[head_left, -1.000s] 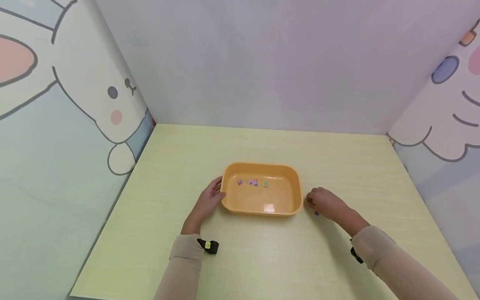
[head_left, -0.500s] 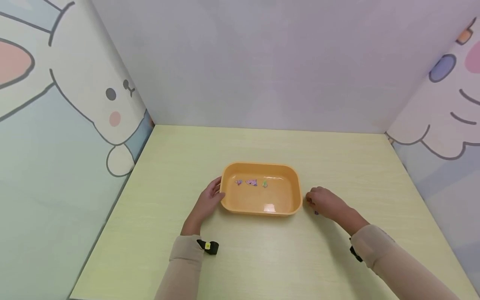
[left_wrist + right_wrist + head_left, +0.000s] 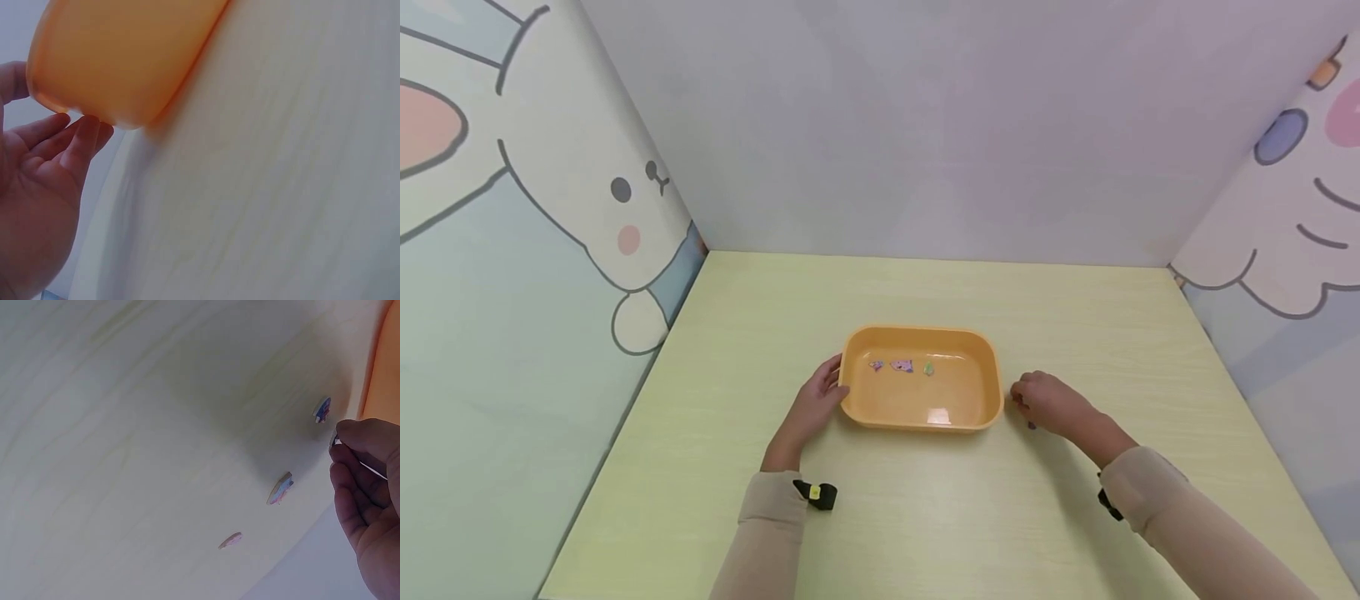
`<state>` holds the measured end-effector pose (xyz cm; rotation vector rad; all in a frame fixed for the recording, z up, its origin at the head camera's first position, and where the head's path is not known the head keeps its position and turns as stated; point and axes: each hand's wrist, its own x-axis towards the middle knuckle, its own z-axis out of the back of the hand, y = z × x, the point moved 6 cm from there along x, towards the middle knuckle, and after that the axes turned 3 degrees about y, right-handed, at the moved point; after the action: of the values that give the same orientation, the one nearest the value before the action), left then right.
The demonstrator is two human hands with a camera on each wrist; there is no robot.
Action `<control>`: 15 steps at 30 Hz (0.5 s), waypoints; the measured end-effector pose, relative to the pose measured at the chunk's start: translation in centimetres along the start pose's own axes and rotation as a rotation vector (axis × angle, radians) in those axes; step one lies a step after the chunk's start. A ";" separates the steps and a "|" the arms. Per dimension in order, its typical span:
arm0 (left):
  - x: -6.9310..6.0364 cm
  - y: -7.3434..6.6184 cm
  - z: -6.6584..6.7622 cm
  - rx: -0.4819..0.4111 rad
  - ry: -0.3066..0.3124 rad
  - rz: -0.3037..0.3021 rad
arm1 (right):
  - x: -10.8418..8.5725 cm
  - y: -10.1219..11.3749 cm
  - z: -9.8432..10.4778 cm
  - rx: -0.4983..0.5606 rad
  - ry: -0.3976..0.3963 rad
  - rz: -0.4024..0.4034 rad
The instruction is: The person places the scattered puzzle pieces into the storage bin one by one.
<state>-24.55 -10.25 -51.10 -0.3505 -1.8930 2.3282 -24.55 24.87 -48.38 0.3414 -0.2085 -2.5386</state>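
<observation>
An orange plastic basin (image 3: 917, 414) sits mid-table. My left hand (image 3: 816, 404) holds its left end, thumb at the rim and fingers against the outer wall; in the left wrist view the fingers touch the orange wall (image 3: 125, 56). Just off the basin's right end, my right hand (image 3: 1051, 404) is low over the table. In the right wrist view its thumb and forefinger pinch a small flat piece (image 3: 333, 440), mostly covered by them. Near it on the table lie a blue-and-red printed piece (image 3: 322, 410), a pale blue one (image 3: 280, 489) and a pinkish one (image 3: 230, 540).
Inside the basin lie a small purple piece (image 3: 877, 365), a larger pink printed piece (image 3: 902, 366) and a green one (image 3: 928, 368). The pale yellow table (image 3: 917, 517) meets a plain back wall (image 3: 925, 125) and side walls with cartoon drawings.
Hands and basin keep nearly the same places; the head view has shifted very slightly. The dark bit seen at my right fingertips earlier is now hardly visible in the head view.
</observation>
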 end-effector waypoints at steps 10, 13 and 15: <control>-0.3 -1.1 0.0 0.009 0.036 0.014 | -0.2 0.0 1.6 -0.006 0.002 -0.004; -0.9 -2.7 0.0 0.031 0.043 0.018 | -0.2 0.1 2.0 -0.003 0.008 -0.013; -1.4 -3.7 -0.1 0.040 0.044 0.020 | -0.2 0.1 2.2 -0.002 0.011 -0.020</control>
<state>-23.41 -9.74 -47.40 -0.4143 -1.8285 2.3473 -24.98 25.08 -46.26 0.3575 -0.1990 -2.5555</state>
